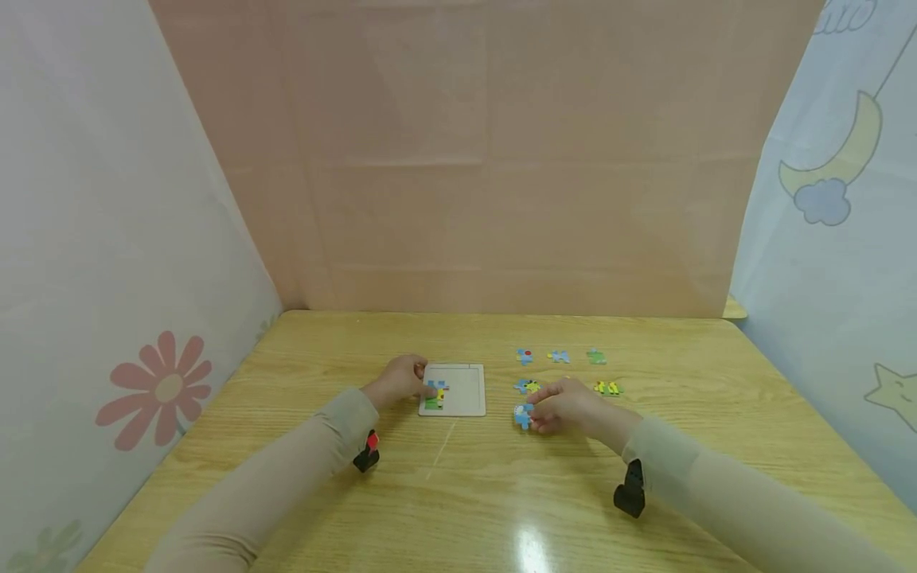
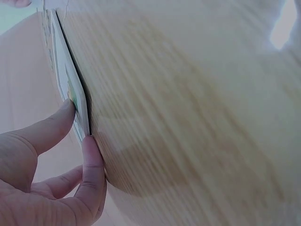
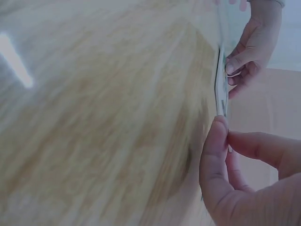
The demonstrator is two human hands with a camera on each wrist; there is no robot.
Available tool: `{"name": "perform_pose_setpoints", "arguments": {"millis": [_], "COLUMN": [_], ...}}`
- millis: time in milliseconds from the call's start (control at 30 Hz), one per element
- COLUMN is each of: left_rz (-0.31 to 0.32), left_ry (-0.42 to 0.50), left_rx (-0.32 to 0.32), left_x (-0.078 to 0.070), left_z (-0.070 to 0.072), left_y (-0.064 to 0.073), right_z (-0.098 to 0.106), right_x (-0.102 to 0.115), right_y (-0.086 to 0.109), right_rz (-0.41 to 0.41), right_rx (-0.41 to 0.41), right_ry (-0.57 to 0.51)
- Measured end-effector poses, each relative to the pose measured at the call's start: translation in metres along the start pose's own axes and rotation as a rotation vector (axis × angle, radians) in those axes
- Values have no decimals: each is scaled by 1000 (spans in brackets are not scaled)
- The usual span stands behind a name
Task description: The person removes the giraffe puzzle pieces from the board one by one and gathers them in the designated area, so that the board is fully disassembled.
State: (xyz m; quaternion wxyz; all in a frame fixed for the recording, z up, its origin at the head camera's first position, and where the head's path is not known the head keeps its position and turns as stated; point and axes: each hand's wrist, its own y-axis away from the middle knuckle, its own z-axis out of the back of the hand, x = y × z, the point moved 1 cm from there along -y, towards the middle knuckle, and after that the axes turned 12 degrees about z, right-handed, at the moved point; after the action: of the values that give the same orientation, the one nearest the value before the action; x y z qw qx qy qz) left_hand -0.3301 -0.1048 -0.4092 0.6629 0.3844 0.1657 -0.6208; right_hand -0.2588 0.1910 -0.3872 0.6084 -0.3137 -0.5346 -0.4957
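A pale, square puzzle tray (image 1: 468, 391) lies on the table, with joined blue, yellow and green jigsaw pieces (image 1: 439, 400) along its left side. My left hand (image 1: 398, 378) grips the tray's left edge. In the left wrist view its thumb (image 2: 59, 120) is on top near the pieces, and the fingers are against the rim. To the right of the tray, my right hand (image 1: 569, 406) pinches a blue jigsaw piece (image 1: 523, 415) between thumb and fingers. The right wrist view shows that piece nearly edge-on, so its picture is hidden there.
Beyond my right hand lie loose jigsaw pieces: a blue one with a red spot (image 1: 525, 356), a light blue one (image 1: 559, 356), a green one (image 1: 596, 356), a blue-yellow one (image 1: 527, 387) and a yellow-green one (image 1: 609, 388). Cloth walls border the wooden table (image 1: 458, 493).
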Motion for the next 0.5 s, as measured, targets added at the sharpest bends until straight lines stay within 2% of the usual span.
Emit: {"name": "perform_pose_setpoints", "arguments": {"millis": [133,333,500], "left_rz": [-11,-28,-21], "left_ry": [-30,-20,-12], "left_rx": [-5,22,35], "left_x": [-1,0,-1], "left_z": [0,1,2], "left_y": [2,3,4], "right_z": [0,2,5], "right_x": [-4,-8,-9], "right_y": [4,4,3], "right_rz": [-25,33,58], "right_rx": [-29,-48,-58], "right_ry": [66,192,254]}}
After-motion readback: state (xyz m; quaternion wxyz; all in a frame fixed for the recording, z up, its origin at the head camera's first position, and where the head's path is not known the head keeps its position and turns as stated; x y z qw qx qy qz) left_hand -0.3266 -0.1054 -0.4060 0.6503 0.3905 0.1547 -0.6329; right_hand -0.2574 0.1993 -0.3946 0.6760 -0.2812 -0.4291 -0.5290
